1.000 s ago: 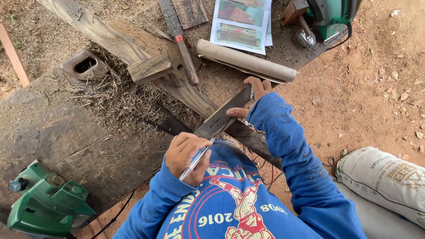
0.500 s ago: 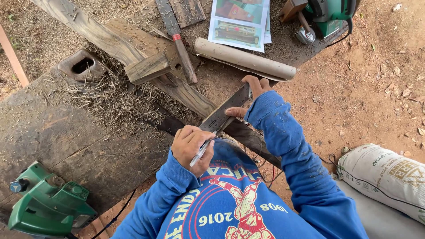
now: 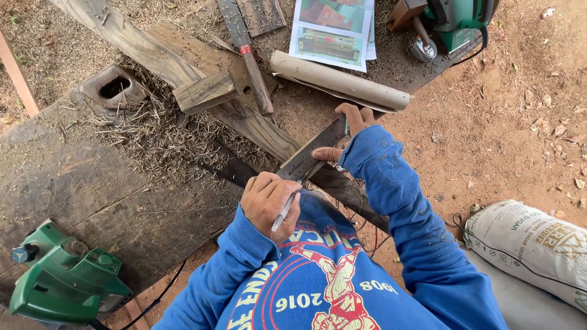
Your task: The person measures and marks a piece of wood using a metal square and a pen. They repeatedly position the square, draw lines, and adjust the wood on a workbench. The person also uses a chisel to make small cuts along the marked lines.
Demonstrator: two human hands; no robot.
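Observation:
My left hand (image 3: 269,201) is closed around a slim white pencil (image 3: 286,211), its tip pointing up toward a metal square ruler (image 3: 309,156). The fingers of my right hand (image 3: 350,127) press that ruler down against a long weathered wooden plank (image 3: 153,55) that runs diagonally over the work surface. Both arms are in blue sleeves. The two hands are a short way apart, with the ruler between them.
On the plank lie a small wood block (image 3: 205,91) and a long tool with a red band (image 3: 251,61). A rolled paper tube (image 3: 339,79) and printed sheets (image 3: 333,27) lie beyond. Green power tools sit bottom left (image 3: 61,281) and top right (image 3: 455,21). A sack (image 3: 532,244) lies on the dirt.
My left hand with the pencil has moved slightly up and right, closer to the ruler. My right hand stays on the ruler.

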